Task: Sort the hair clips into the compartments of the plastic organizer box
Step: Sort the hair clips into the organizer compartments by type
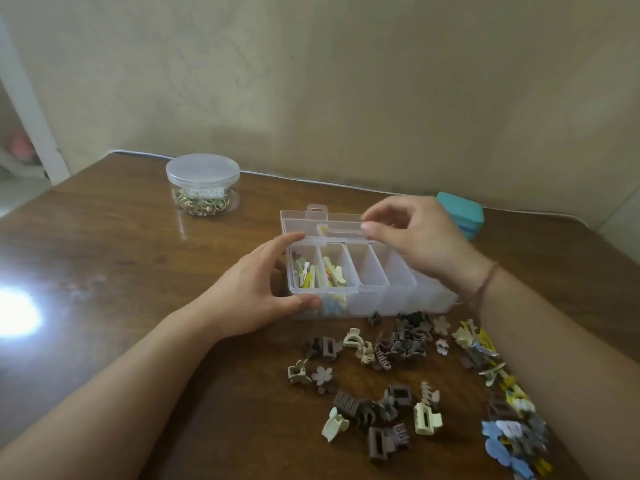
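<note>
Glare from a light lay on the far left of the brown desk (138, 258), and behind it, toward the wall, stood a round clear jar (202, 183) with a lid, holding what looked like small gold trinkets. Right of that, the left hand (263, 289) gripped the left end of the clear organizer box (398, 292), thumb on the near wall and fingers curled over the far edge of a lift-out tray. The two leftmost tray compartments (320, 268) already held slim pale and yellow clips; the next ones to the right looked empty, and more clips showed through the box wall underneath. Above the open lid, the right hand (412, 233) hovered with thumb and forefinger pinched together; whether anything small sat between them was too blurred to tell. A teal case (462, 214) sat behind that hand. Near the person, loose hair clips (391, 348) were scattered over the desk from centre to right: brown and beige claw clips, flower shapes, and blue and yellow ones at the far right. To do this step well, the left hand should brace the light box so it does not slide, while the right drops each clip squarely over one compartment, keeping like shapes together and starting with the empty sections.
</note>
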Tool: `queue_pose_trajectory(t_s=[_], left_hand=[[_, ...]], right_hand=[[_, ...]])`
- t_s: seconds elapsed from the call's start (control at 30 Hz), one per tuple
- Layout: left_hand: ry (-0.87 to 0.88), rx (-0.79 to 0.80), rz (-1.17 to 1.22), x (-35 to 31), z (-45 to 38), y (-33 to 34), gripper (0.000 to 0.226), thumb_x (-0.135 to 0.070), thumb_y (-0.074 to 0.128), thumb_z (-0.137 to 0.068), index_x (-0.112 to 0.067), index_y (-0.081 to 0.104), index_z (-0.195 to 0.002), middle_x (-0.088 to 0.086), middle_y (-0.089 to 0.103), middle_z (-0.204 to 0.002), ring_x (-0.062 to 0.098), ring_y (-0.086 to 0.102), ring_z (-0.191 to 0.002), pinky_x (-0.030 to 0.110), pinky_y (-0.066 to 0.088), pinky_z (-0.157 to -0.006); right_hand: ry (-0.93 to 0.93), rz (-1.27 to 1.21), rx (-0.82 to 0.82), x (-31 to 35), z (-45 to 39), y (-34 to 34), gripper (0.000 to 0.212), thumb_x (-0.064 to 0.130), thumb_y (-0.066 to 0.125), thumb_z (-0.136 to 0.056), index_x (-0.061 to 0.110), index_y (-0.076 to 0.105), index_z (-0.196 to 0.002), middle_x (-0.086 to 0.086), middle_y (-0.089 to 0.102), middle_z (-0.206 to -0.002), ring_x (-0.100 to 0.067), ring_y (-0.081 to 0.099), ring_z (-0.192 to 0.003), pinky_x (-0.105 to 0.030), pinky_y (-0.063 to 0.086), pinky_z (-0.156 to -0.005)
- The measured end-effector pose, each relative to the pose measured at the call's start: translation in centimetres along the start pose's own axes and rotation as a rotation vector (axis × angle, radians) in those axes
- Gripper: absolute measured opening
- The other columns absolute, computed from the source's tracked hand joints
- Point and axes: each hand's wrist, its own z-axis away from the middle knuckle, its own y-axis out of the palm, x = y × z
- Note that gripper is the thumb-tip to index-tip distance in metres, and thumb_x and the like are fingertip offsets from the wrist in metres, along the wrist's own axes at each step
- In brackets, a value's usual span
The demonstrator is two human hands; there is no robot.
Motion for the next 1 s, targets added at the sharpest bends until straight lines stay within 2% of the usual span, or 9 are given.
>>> queue_pose_trajectory(t_s=[0.17,0.3,0.37,0.43,0.5,0.63,0.8,0.93,1.0], left_hand=[[-0.001,0.000,-0.011,-0.1,0.0,0.0,0.104,-0.078,0.066,-0.060,-0.046,0.025,-0.150,-0.020,0.040,-0.145,-0.020,0.044,-0.108,0.021,0.040,-0.099],[-0.001,-0.012,-0.009,-0.2,0.1,0.0,0.105,-0.077,0.066,-0.059,-0.044,0.026,-0.150,-0.022,0.040,-0.140,-0.020,0.044,-0.108,0.024,0.041,-0.101],[0.003,-0.016,-0.006,-0.2,0.1,0.1,0.104,-0.076,0.067,-0.059,-0.045,0.027,-0.149,-0.024,0.039,-0.136,-0.021,0.045,-0.107,0.021,0.041,-0.097],[0.001,-0.018,0.003,-0.2,0.0,0.1,0.103,-0.077,0.067,-0.058,-0.046,0.027,-0.149,-0.025,0.039,-0.135,-0.018,0.046,-0.107,0.020,0.041,-0.095],[-0.002,-0.021,0.003,-0.2,0.0,0.2,0.103,-0.077,0.067,-0.058,-0.046,0.027,-0.148,-0.025,0.039,-0.135,-0.017,0.046,-0.107,0.020,0.041,-0.094],[0.001,-0.032,0.017,0.0,0.1,0.2,0.103,-0.075,0.069,-0.059,-0.044,0.029,-0.149,-0.024,0.044,-0.134,-0.018,0.047,-0.108,0.018,0.041,-0.094],[0.000,-0.027,0.015,0.0,0.1,0.2,0.103,-0.076,0.069,-0.058,-0.046,0.028,-0.149,-0.026,0.041,-0.135,-0.020,0.045,-0.107,0.017,0.040,-0.092],[-0.006,-0.021,0.009,-0.1,0.1,0.2,0.104,-0.076,0.068,-0.058,-0.046,0.028,-0.149,-0.027,0.038,-0.134,-0.023,0.043,-0.104,0.018,0.039,-0.093],[-0.008,-0.020,0.005,0.0,0.0,0.2,0.103,-0.076,0.069,-0.059,-0.047,0.028,-0.148,-0.027,0.038,-0.135,-0.021,0.044,-0.105,0.020,0.040,-0.095]], right_hand=[[-0.088,0.227,0.051,-1.6,5.0,-4.7,0.010,0.031,0.070,-0.080,0.040,0.068,-0.085,0.018,0.067,-0.076,0.007,0.061,-0.075,-0.005,0.044,-0.062],[0.018,0.493,0.194,-4.1,9.8,-5.2,0.012,0.038,0.067,-0.082,0.045,0.064,-0.090,0.027,0.061,-0.078,0.012,0.057,-0.079,-0.012,0.044,-0.055],[0.043,0.621,0.185,-5.1,11.3,-5.2,0.014,0.047,0.065,-0.082,0.044,0.067,-0.095,0.032,0.061,-0.089,0.010,0.057,-0.080,-0.016,0.044,-0.065],[0.024,0.699,0.195,-5.7,12.2,-5.2,0.021,0.059,0.056,-0.079,0.047,0.064,-0.095,0.035,0.057,-0.095,0.007,0.056,-0.087,-0.016,0.042,-0.067],[0.011,0.730,0.219,-6.0,12.9,-5.1,0.026,0.065,0.051,-0.076,0.050,0.061,-0.094,0.034,0.051,-0.101,0.005,0.053,-0.092,-0.012,0.037,-0.063],[-0.028,0.800,0.227,-6.5,13.1,-4.8,0.030,0.063,0.058,-0.075,0.047,0.068,-0.099,0.026,0.045,-0.110,0.000,0.045,-0.094,-0.012,0.031,-0.058],[-0.064,0.764,0.270,-6.5,12.8,-4.6,0.020,0.057,0.061,-0.078,0.045,0.069,-0.093,0.028,0.044,-0.099,0.001,0.042,-0.086,-0.012,0.033,-0.061],[-0.112,0.771,0.306,-6.0,12.8,-4.6,0.026,0.063,0.054,-0.076,0.043,0.067,-0.086,0.026,0.046,-0.096,0.001,0.040,-0.084,-0.010,0.028,-0.061],[-0.118,0.766,0.317,-6.0,12.8,-4.5,0.028,0.063,0.052,-0.075,0.045,0.066,-0.092,0.028,0.044,-0.096,0.001,0.040,-0.086,-0.010,0.028,-0.063]])
